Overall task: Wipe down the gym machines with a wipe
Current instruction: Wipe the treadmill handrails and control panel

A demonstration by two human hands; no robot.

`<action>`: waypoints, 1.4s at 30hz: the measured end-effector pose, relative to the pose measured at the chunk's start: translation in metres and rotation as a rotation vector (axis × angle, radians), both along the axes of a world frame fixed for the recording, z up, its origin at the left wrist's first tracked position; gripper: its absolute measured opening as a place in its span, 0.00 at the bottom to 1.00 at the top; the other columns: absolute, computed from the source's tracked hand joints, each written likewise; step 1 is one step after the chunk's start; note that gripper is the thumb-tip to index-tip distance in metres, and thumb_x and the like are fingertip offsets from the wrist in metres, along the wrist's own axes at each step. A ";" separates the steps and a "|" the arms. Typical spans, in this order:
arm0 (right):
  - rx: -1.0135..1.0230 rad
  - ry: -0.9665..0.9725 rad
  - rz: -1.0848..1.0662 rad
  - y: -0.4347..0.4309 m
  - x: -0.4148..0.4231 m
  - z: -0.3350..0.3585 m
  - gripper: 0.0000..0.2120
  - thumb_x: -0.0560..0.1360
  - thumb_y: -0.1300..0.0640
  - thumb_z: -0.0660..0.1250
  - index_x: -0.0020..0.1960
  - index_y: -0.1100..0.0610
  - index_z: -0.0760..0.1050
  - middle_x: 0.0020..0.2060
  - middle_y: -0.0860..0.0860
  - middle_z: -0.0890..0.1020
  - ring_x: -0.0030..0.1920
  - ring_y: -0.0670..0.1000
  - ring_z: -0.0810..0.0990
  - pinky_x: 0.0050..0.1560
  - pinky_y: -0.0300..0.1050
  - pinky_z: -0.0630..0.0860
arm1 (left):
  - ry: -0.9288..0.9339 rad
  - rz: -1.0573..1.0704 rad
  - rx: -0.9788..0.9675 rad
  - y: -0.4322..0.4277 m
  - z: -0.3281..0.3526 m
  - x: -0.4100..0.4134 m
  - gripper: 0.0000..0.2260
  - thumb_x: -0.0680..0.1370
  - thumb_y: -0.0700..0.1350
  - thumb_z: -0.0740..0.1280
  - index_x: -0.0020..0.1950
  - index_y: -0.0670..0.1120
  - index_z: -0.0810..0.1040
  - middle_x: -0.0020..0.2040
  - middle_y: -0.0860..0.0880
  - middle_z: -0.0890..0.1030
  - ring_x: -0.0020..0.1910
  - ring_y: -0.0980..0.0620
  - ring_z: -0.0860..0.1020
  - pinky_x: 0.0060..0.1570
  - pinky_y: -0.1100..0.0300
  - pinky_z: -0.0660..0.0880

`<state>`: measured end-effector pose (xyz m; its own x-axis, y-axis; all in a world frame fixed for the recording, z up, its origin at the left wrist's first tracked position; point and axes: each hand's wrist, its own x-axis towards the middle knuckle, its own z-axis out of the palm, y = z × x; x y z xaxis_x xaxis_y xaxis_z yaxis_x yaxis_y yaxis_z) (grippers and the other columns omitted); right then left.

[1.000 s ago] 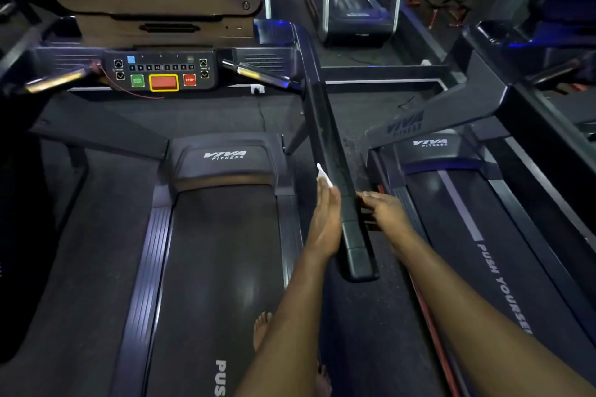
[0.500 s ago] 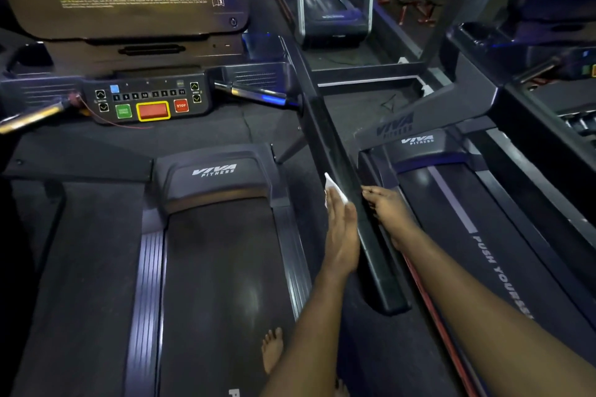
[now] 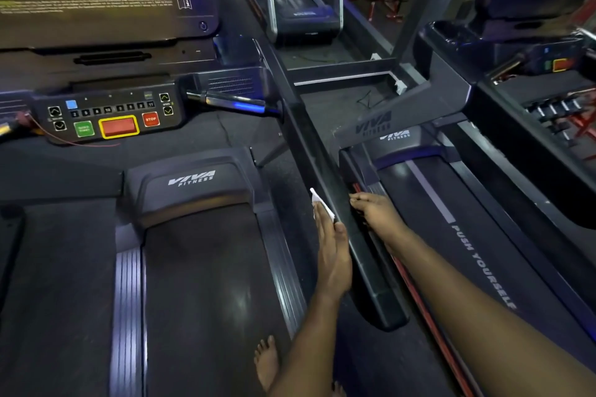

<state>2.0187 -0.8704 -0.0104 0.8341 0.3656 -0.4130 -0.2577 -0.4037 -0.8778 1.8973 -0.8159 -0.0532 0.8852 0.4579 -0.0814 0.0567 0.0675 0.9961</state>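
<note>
While the wipe (image 3: 318,201) is being pressed against the left face of the treadmill handrail (image 3: 367,263) by the flat, straight-fingered left hand (image 3: 332,255) | the handrail's right face is being touched by the right hand (image 3: 379,214), fingers extended, nothing gripped.

Two treadmills (image 3: 206,267) on dark floor (image 3: 332,106)

Both bare forearms are stretched out forward, coming in from the bottom right. The left hand (image 3: 332,255) is flat, fingers (image 3: 322,219) straight and together, pressing a white wipe (image 3: 319,201) against the near side of the handrail (image 3: 371,274), with the thumb up on top. The right hand (image 3: 379,219) is on the rail's other side, fingertips touching it, can't really tell if it's gripping. One bare foot (image 3: 266,361) shows down below.
</note>
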 end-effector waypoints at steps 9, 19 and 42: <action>-0.030 0.040 0.018 0.007 0.009 0.002 0.10 0.81 0.67 0.61 0.56 0.57 0.79 0.39 0.53 0.80 0.34 0.46 0.77 0.31 0.34 0.71 | 0.054 0.084 -0.004 0.047 0.017 0.051 0.38 0.78 0.73 0.42 0.83 0.55 0.42 0.83 0.57 0.43 0.81 0.59 0.44 0.81 0.49 0.45; -0.058 -0.013 0.003 0.026 0.022 0.003 0.13 0.80 0.67 0.63 0.62 0.60 0.80 0.37 0.54 0.81 0.31 0.44 0.74 0.30 0.33 0.70 | 0.017 0.067 0.046 0.078 0.023 0.077 0.43 0.76 0.75 0.43 0.82 0.50 0.41 0.82 0.57 0.40 0.79 0.63 0.40 0.80 0.55 0.41; -0.069 -0.098 0.019 0.074 0.057 0.015 0.18 0.80 0.67 0.64 0.67 0.57 0.79 0.54 0.52 0.85 0.56 0.51 0.84 0.61 0.46 0.78 | -0.094 0.052 -0.032 0.072 -0.008 0.074 0.34 0.81 0.66 0.47 0.83 0.52 0.43 0.82 0.60 0.42 0.80 0.64 0.43 0.80 0.57 0.44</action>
